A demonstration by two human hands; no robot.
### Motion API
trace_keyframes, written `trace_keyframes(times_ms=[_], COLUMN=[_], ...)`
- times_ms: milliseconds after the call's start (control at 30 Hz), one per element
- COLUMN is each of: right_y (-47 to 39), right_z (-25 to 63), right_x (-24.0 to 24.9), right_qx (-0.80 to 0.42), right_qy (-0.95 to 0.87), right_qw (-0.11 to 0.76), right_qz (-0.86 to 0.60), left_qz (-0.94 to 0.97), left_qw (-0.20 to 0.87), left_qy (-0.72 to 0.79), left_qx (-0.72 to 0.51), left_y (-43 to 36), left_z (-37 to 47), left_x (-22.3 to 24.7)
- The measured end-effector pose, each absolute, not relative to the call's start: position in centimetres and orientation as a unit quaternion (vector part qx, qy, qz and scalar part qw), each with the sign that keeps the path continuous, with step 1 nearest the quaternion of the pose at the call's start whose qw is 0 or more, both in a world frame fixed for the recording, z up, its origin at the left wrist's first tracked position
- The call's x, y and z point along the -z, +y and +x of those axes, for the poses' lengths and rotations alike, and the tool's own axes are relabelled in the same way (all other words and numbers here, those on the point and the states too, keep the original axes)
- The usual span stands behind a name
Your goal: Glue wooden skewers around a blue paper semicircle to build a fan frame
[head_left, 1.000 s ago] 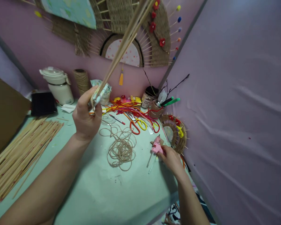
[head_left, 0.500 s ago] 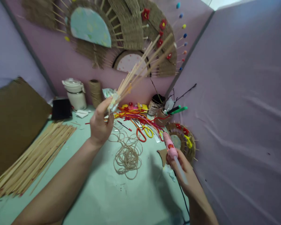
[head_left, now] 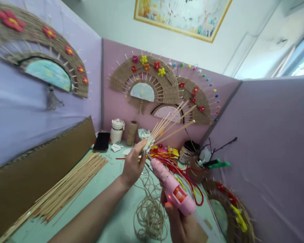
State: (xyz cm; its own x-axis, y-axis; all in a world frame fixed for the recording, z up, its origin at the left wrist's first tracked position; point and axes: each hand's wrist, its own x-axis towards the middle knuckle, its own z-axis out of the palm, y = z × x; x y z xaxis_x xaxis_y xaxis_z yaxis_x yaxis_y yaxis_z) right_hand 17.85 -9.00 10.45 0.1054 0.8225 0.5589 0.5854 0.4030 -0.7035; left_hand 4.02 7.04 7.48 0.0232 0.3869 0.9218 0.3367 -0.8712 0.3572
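Observation:
My left hand (head_left: 134, 163) is closed around a small patterned piece (head_left: 149, 143) from which several thin wooden sticks (head_left: 173, 125) fan out up and to the right. In my right hand (head_left: 179, 219) is a pink hot glue gun (head_left: 173, 189), a red light glowing on its side and a clear glue stick coming out of its back. The gun's nozzle points at the patterned piece close to my left fingertips; whether it touches, I cannot tell. Below the hands lies a loose tangle of twine (head_left: 152, 216).
A bundle of wooden sticks (head_left: 68, 185) lies at left by a cardboard sheet (head_left: 53, 172). Behind stand a white jar (head_left: 117, 131), a twine spool (head_left: 132, 132) and pen pots (head_left: 196, 170). Colourful pipe cleaners (head_left: 177, 168) lie at centre right. A round woven piece (head_left: 233, 206) is at right.
My right hand has brought the glue gun up and left to the patterned piece in my left hand. The view has tilted upward, showing more wall and a framed picture.

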Motion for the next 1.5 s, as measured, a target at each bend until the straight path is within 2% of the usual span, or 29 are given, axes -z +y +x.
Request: trace_keyframes(times_ms=[233,467,1500], right_y=[-6.6,-6.8,-6.9], right_z=[18.4,18.2,17.4], right_x=[-9.0,-7.9,-9.2], right_qx=[-0.017,0.061,0.074], right_qy=[-0.725,-0.686,-0.668], right_qw=[0.482,0.534,0.56], right_qz=[-0.492,-0.491,-0.484], left_qz=[0.714,0.718,0.726], left_qw=[0.026,0.03,0.062], left_qy=[0.245,0.241,0.208], left_qx=[-0.655,-0.652,-0.652], left_y=[6.8,6.6,6.4], left_z=[4.0,4.2,4.6], left_x=[-7.8,-7.8,-7.6])
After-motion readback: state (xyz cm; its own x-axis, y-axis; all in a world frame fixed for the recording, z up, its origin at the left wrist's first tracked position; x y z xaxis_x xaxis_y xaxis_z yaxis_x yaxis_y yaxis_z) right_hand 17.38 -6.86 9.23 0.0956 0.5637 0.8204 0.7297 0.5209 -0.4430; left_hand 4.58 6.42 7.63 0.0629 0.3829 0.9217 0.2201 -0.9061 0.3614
